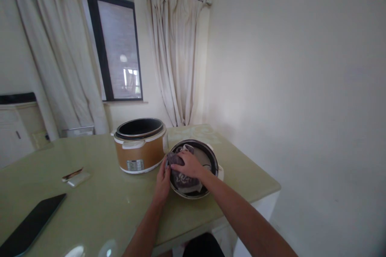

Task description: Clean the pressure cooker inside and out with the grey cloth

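Observation:
A round cooker lid [204, 157] lies on the table with its metal inner side facing up and a dark ring around it. My right hand [190, 164] is closed on a grey-purple cloth with a white pattern [187, 181], pressing it against the left part of the lid's inside. At the lid's left rim, my left hand [163, 178] grips the edge, its fingertips close to the cloth. Just left of the lid stands a brown and white electric cooker [131, 153], uncovered, with a dark inner pot [140, 127].
The pale green glossy table [99, 192] ends on the right near a bare wall [295, 80]. A dark flat device [34, 223] lies at the left front. Beyond it are a small white packet [79, 179] and a thin brown item [72, 174]. Curtains and a window are behind.

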`<state>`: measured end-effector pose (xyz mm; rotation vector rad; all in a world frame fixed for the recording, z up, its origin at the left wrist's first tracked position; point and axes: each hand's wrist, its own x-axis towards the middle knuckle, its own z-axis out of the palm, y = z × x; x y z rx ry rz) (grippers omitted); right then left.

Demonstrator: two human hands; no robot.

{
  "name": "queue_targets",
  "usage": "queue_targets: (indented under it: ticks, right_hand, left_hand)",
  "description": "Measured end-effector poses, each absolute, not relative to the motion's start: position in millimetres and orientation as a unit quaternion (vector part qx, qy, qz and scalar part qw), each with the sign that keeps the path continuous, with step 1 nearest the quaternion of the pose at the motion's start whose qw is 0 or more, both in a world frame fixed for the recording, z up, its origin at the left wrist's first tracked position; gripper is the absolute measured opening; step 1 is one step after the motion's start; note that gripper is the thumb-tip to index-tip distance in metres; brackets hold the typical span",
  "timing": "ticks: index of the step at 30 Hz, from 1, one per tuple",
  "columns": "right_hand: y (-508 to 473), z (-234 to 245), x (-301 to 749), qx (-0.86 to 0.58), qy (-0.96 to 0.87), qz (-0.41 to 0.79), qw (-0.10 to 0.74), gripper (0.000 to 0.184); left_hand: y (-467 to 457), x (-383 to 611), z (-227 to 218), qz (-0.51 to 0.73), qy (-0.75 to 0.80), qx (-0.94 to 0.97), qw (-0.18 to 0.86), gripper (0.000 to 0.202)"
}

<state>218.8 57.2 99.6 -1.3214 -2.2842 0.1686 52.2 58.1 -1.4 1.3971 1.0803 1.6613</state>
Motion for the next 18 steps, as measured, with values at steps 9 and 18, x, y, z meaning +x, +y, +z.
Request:
queue_targets:
  ticks: [9, 18]
  right_hand:
    - [13.6, 111.6, 263.2, -0.463, -0.865, 0.173, 0.088, 0.051]
    - [20.8, 133.2, 263.8, -0.543, -0.839, 0.022, 0.032, 0.035]
  left_hand:
    - [57.8, 53.7, 1.0, 0.642, 0.413, 0.555, 0.332, 0.067]
    - [56.3, 58.4, -1.7, 0.640, 0.409, 0.567, 0.320, 0.062]
